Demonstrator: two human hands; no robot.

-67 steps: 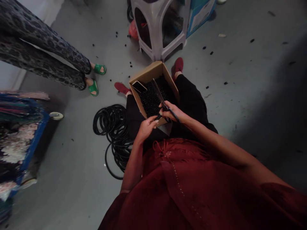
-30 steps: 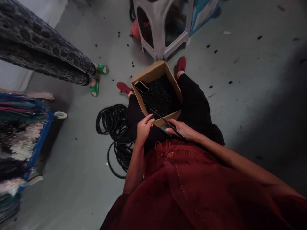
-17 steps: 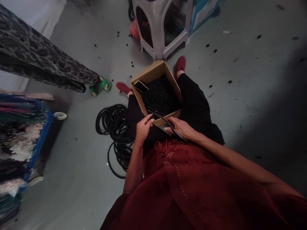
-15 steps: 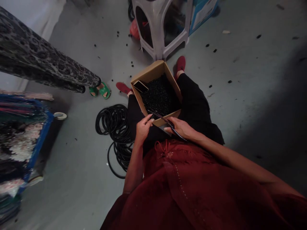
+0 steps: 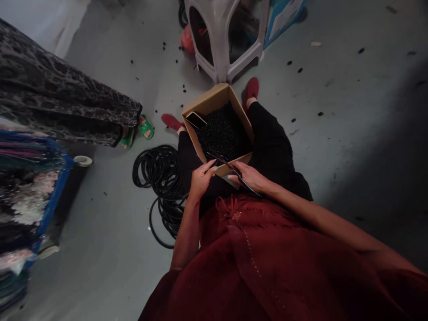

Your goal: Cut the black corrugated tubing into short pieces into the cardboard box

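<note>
A cardboard box [image 5: 207, 94] stands between my feet, holding many small black pieces [image 5: 222, 133] and a phone-like black rectangle with a pale rim [image 5: 196, 120] at its left side. Over the box's near edge, my left hand [image 5: 201, 178] has thumb and fingers pinched together; what is between them is too small to name. My right hand [image 5: 250, 176], just right of it, is closed on a long thin dark strip [image 5: 247, 183] that slants from the box toward my lap. A grey flat piece [image 5: 230, 180] lies partly hidden under my hands.
Coiled black tubing [image 5: 160, 171] lies on the floor left of my leg. A grey plastic stool [image 5: 219, 40] stands beyond the box. At the left are a person's patterned trousers [image 5: 67, 93], green sandals [image 5: 146, 127] and a blue-edged cart [image 5: 55, 191] of goods.
The other person's trouser legs have spread apart, and one sandal has shifted slightly toward the cart. My hands have barely moved.
</note>
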